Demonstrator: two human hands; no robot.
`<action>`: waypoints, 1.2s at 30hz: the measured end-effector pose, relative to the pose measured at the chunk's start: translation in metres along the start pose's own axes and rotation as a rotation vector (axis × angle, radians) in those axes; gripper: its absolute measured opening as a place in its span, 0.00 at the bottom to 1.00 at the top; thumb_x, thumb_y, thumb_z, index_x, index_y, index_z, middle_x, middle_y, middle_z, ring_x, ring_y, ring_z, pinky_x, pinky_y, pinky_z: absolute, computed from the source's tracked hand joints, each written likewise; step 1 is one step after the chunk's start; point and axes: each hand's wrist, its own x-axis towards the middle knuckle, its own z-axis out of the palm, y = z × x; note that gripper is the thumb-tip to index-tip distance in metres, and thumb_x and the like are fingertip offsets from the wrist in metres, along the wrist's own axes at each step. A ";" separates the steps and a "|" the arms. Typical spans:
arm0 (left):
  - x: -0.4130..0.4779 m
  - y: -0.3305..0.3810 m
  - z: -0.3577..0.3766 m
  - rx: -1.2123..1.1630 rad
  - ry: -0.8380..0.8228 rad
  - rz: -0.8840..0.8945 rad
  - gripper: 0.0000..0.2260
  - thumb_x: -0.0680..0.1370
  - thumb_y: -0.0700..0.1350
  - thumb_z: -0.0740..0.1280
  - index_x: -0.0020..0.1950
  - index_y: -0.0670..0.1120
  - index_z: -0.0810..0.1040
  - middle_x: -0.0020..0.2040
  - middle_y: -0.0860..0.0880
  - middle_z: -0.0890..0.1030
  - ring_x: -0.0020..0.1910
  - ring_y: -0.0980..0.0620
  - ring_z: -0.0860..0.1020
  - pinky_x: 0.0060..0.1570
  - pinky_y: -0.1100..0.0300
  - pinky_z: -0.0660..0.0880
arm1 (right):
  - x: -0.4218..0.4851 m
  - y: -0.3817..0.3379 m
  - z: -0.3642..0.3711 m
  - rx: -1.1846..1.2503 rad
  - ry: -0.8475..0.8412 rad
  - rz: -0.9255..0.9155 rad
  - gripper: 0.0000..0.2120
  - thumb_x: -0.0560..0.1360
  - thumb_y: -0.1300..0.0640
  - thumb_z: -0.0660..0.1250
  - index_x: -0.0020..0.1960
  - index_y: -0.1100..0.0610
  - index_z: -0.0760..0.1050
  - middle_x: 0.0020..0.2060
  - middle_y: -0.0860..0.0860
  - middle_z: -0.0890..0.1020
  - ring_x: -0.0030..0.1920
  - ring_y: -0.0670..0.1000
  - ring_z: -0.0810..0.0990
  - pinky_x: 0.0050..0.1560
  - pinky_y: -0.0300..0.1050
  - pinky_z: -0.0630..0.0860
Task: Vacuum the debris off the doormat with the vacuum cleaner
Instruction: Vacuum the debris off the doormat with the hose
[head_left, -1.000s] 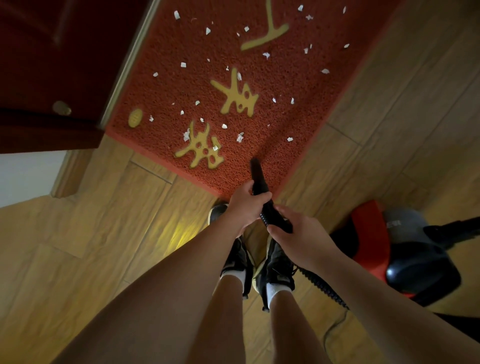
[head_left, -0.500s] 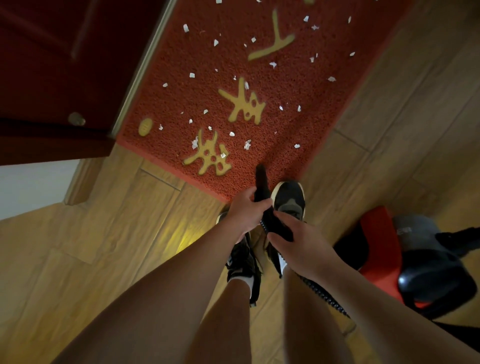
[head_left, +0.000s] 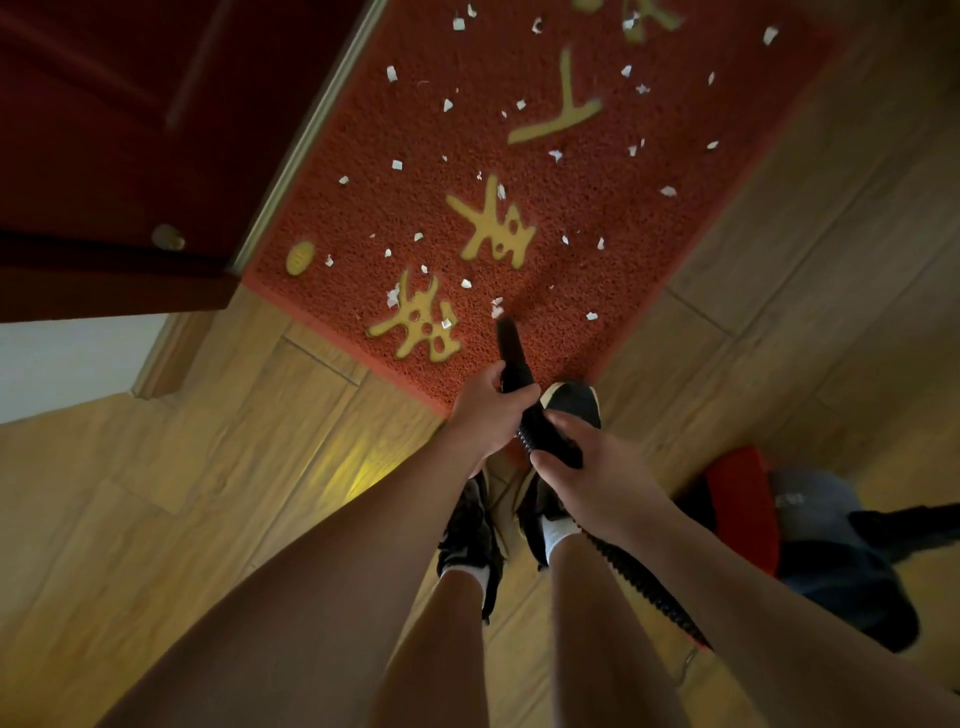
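The left grip (head_left: 488, 410) clenches the black nozzle (head_left: 511, 358) and the right grip (head_left: 587, 478) clenches the hose end (head_left: 550, 441) behind it, probably to steer the tip toward 12 o'clock onto the doormat (head_left: 597, 280). White debris (head_left: 397, 165) is scattered across the mat. The vacuum cleaner body (head_left: 831, 561) sits on the floor at 4 o'clock, and a shoe (head_left: 571, 402) crowds the mat's corner beside the nozzle.

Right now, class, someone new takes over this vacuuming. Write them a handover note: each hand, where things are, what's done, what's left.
The left hand grips the nozzle at the front.
The right hand grips it behind, where the hose joins.
The nozzle tip is at the near part of the doormat, just short of a scrap.
The vacuum sits on the floor to the right.
Done: nozzle in both hands and aimed.
Left: nearly all of it. White scraps lie across the whole doormat.
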 end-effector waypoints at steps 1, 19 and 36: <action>0.001 0.002 -0.001 -0.001 0.008 -0.002 0.23 0.79 0.48 0.72 0.74 0.48 0.73 0.51 0.53 0.78 0.58 0.43 0.80 0.63 0.41 0.78 | 0.002 -0.002 -0.002 -0.001 0.001 -0.005 0.23 0.80 0.47 0.64 0.74 0.47 0.69 0.51 0.46 0.82 0.47 0.45 0.78 0.46 0.41 0.72; 0.016 0.022 -0.003 0.014 0.041 -0.007 0.27 0.80 0.49 0.71 0.78 0.47 0.69 0.62 0.48 0.77 0.61 0.45 0.78 0.59 0.50 0.77 | 0.026 -0.012 -0.023 -0.036 -0.024 -0.003 0.19 0.81 0.49 0.63 0.71 0.48 0.71 0.37 0.41 0.75 0.35 0.39 0.74 0.35 0.29 0.69; 0.021 0.030 -0.012 -0.186 0.043 -0.110 0.30 0.78 0.47 0.74 0.78 0.47 0.68 0.67 0.44 0.77 0.59 0.44 0.82 0.60 0.45 0.81 | 0.043 -0.024 -0.035 -0.063 -0.086 -0.002 0.18 0.77 0.46 0.67 0.66 0.48 0.75 0.42 0.45 0.79 0.40 0.42 0.78 0.35 0.35 0.67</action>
